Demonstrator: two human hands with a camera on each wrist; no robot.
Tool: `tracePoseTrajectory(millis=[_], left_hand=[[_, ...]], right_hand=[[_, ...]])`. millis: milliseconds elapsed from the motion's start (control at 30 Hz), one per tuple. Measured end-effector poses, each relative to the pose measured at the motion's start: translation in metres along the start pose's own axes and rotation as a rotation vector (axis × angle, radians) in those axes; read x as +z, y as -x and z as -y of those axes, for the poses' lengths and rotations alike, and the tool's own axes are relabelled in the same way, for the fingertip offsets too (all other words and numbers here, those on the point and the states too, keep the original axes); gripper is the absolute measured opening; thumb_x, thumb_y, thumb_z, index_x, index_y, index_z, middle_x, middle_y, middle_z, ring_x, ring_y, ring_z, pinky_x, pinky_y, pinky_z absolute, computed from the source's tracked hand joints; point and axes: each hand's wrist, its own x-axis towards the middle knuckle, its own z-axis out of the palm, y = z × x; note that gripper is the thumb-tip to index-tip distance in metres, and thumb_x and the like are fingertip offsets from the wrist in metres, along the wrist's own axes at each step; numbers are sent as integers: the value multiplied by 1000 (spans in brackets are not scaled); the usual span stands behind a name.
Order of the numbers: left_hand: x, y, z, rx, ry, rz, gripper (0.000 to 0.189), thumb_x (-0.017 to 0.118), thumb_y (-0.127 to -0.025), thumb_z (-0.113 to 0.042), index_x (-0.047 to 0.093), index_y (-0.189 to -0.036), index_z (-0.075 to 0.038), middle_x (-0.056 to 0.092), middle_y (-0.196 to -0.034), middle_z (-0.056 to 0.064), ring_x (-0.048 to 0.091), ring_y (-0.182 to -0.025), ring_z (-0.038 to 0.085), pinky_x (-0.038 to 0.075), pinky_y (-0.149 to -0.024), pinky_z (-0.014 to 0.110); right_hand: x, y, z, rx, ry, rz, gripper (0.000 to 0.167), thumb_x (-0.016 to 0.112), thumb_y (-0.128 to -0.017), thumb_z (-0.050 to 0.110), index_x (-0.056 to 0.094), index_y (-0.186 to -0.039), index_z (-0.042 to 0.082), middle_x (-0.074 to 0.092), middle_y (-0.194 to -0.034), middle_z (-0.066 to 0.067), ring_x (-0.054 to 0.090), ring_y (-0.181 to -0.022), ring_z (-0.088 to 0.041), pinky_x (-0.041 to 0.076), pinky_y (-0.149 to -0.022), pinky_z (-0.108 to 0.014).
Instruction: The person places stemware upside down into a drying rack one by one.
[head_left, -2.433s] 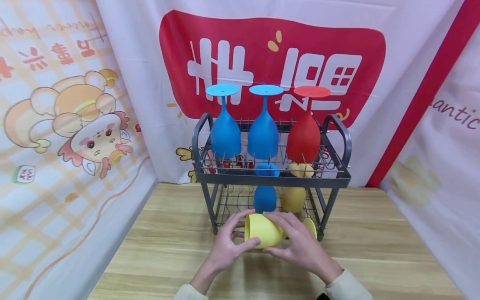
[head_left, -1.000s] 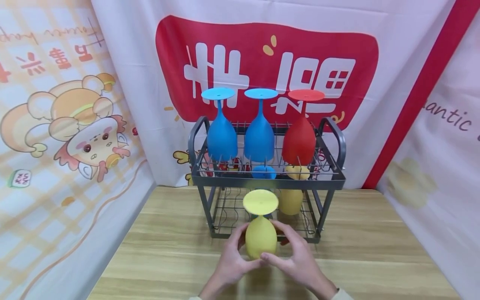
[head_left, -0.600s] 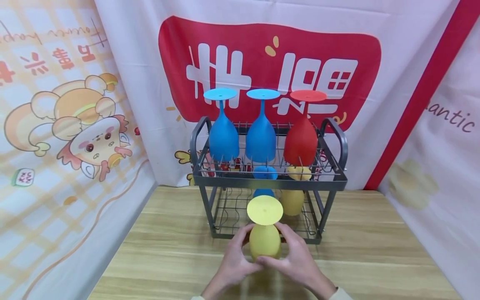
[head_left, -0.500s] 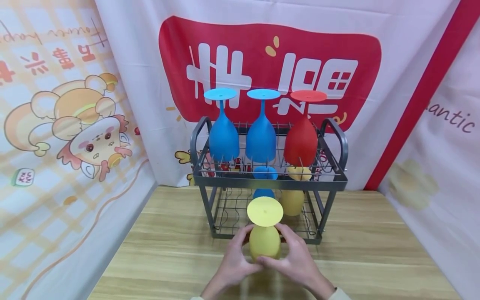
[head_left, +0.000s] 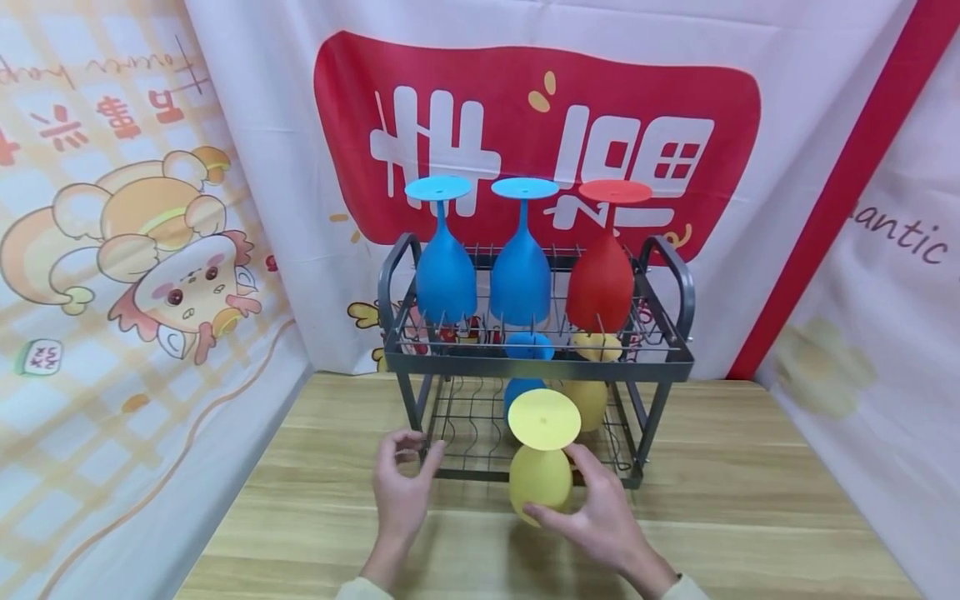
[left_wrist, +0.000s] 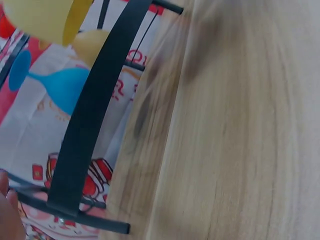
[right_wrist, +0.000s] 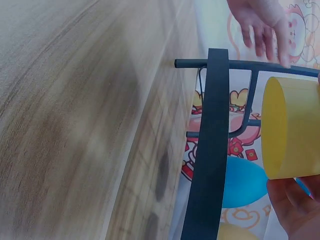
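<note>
A yellow wine goblet (head_left: 540, 483) hangs upside down in front of the rack's lower tier, its round foot on top and tilted toward me. My right hand (head_left: 600, 508) grips the bowl from the right, the thumb across its near side. In the right wrist view the goblet's (right_wrist: 300, 127) open rim shows, with fingers under the bowl. Off to the left, my left hand (head_left: 402, 492) holds nothing, its fingers relaxed beside the front left post of the dark metal rack (head_left: 540, 363). Whether it touches the post, I cannot tell.
Upside down on the top tier stand two blue goblets (head_left: 446, 279) and a red goblet (head_left: 600, 287). Below them are a blue goblet (head_left: 519, 396), partly hidden, and another yellow goblet (head_left: 592, 404). The rack stands on a wooden table (head_left: 322, 467) before a printed cloth (head_left: 540, 142).
The yellow goblet has turned from lying sideways to upside down. Both hands held it; now my left hand has let go and moved left, while my right hand keeps it, slightly further right.
</note>
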Motion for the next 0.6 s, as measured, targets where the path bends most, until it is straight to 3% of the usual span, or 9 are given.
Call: tracePoseTrajectory(millis=[100,167,267,367,467,600], left_hand=[[-4,-8,8,-123,-6,-97,49,87,-88,-23,59,-123,-3,64,-118,10,57,-105,22,51,-92,31],[-5,-12,14,-187,-21,-94,55,85,-90,-24,55,-132,-4,61,-129,12,56,-114,25,50,-97,35],[-5,-17,22,-251,-49,13,59,76,-97,-21,49,-148,-7,53,-148,16,52,-134,35,48,-112,51],[-5,-20,27,-267,-75,161,56,64,-104,-15,46,-156,-7,47,-160,24,47,-146,47,41,-119,67],[-5,-21,31,-275,-70,272,52,56,-106,-9,46,-157,-6,45,-162,28,47,-147,53,38,-119,70],[-8,-22,36,-276,-31,333,51,53,-106,-4,48,-156,-8,48,-160,29,46,-148,53,38,-119,69]], right_hand=[[-1,-2,0,23,-6,6,87,100,-66,48,61,-139,21,73,-123,5,71,-106,-13,60,-85,-25],[-2,-2,-1,28,-9,9,87,100,-66,48,61,-139,21,73,-123,5,70,-106,-13,60,-85,-25],[-2,-3,-2,27,-13,14,86,100,-66,47,62,-139,22,73,-121,6,70,-104,-12,60,-85,-25],[-1,-4,-2,14,-21,20,84,100,-66,44,62,-137,22,72,-119,8,69,-103,-10,61,-85,-25],[3,-5,-1,-1,-45,29,83,101,-66,41,63,-137,22,72,-119,9,69,-103,-9,61,-86,-26],[10,-10,2,12,-92,50,85,101,-66,38,62,-139,22,71,-123,9,69,-106,-11,61,-89,-26]])
